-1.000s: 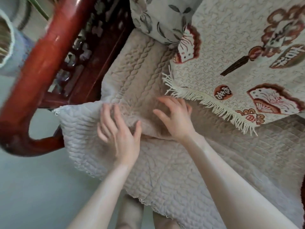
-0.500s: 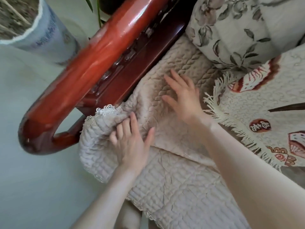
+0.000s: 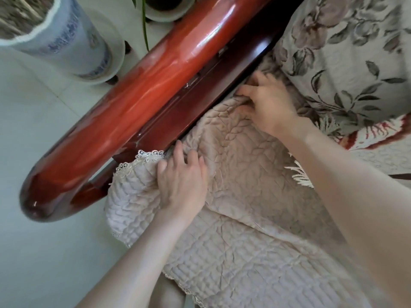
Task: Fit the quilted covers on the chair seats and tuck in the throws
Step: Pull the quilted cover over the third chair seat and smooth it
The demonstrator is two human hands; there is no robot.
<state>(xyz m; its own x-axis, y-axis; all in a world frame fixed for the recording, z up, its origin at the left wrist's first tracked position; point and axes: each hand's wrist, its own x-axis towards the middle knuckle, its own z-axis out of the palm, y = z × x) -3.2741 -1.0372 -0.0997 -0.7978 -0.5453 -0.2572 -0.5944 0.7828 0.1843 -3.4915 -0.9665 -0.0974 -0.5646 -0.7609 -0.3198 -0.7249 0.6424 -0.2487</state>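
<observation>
The cover (image 3: 244,230), beige and quilted, lay spread before me across the lower right, its near part hanging down over the front edge. The floor (image 3: 44,241) was pale tile on my left. The armrest (image 3: 142,103), glossy red wood, ran slantwise from a rounded end near me up toward the far right, and its dark inner rail touched the cover's left side. The cushion (image 3: 347,52), cream with grey leaves and flowers, sat on the far end of the cover at the upper right. The throw (image 3: 378,152), cream with red-brown patterns and a white fringe, lay on the cover to the right, partly hidden behind my right forearm. The vase (image 3: 66,41), blue and white, stood on the floor beyond the armrest at the upper left.

My right hand (image 3: 269,107) was at the far end of the rail, just beside the cushion. It was blurred, but its fingers (image 3: 246,92) were curled and pinched a raised fold of the cover against the thumb, right at the rail. My left hand (image 3: 182,183) lay palm down on the cover's near left corner, its fingers (image 3: 178,150) held together and pressing the quilting toward the rail, holding nothing. The trim (image 3: 149,153), a strip of white lace, stuck up from that corner just left of my fingertips, touching the rail.
</observation>
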